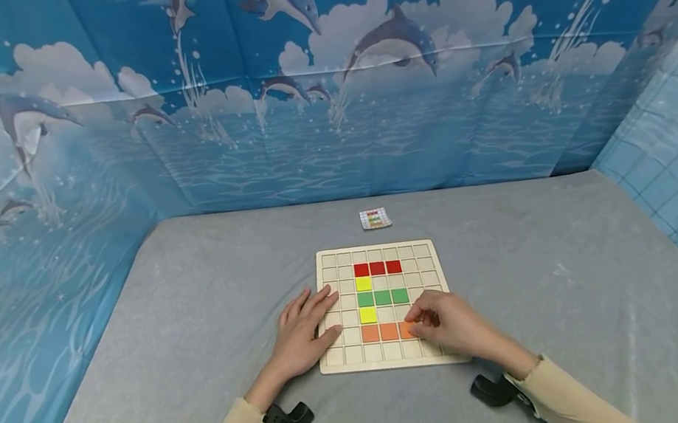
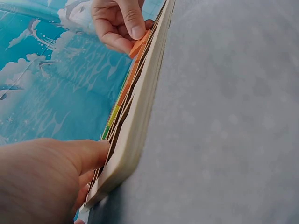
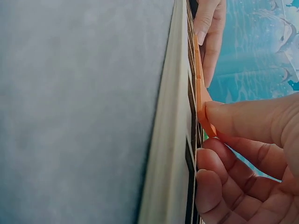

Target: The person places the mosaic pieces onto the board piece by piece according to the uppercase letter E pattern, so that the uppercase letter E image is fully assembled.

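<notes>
A pale wooden grid board (image 1: pixel 355 355) lies on the table. Three red tiles (image 1: pixel 377 268) fill part of a row near its far side, with a yellow tile (image 1: pixel 362 284) below the leftmost. Three green tiles (image 1: pixel 383 297) make another row, above a second yellow tile (image 1: pixel 367 315). Nearer me sit two orange tiles (image 1: pixel 379 333). Between thumb and forefinger, my right hand (image 1: pixel 455 324) pinches another orange tile (image 3: pixel 203 112), tilted at the right end of that row. My left hand (image 1: pixel 301 334) rests on the board's left edge with its fingers extended.
Behind the board lies a small card (image 1: pixel 374 218) printed with a coloured grid pattern. A grey cloth (image 1: pixel 219 261) covers the table. Dolphin-printed blue curtains (image 1: pixel 315 148) hang behind it and at both sides. Black bands with camera mounts (image 1: pixel 289 419) circle both wrists.
</notes>
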A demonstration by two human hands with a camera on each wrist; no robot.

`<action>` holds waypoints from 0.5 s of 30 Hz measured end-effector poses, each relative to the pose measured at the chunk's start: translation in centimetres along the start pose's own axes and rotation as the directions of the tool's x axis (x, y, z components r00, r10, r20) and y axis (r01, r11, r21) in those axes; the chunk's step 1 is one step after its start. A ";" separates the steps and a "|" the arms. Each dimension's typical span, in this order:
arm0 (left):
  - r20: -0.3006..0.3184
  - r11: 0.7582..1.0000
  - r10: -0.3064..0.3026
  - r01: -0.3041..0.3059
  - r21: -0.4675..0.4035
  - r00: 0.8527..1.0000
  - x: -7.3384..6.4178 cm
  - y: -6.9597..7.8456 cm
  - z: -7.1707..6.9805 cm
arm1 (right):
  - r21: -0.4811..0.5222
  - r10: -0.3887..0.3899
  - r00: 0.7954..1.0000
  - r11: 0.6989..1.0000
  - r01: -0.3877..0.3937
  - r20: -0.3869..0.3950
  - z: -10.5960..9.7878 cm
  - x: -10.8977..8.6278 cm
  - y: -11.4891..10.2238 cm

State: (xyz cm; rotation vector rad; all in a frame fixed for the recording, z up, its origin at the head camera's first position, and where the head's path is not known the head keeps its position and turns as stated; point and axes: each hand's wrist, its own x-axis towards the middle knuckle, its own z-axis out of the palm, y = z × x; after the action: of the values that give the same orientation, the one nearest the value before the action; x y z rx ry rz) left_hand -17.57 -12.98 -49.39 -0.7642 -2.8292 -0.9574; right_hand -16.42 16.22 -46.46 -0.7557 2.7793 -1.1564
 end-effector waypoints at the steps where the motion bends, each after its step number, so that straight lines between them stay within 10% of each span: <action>1: -0.001 1.000 0.000 0.000 -0.001 1.000 0.0 0.0 0.0 | -0.005 -0.003 1.000 1.000 0.003 -0.003 0.0 0.0 0.0; 15: -0.007 1.000 0.007 -0.007 0.001 1.000 0.0 -0.2 0.2 | -0.099 -0.010 1.000 0.995 0.011 0.010 -0.1 -0.1 -0.3</action>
State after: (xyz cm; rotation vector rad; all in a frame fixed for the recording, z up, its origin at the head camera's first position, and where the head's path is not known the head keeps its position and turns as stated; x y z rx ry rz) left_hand -17.61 -13.01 -49.66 -0.7688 -2.8191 -0.9552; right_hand -16.19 16.18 -46.23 -0.7828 2.8467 -1.0204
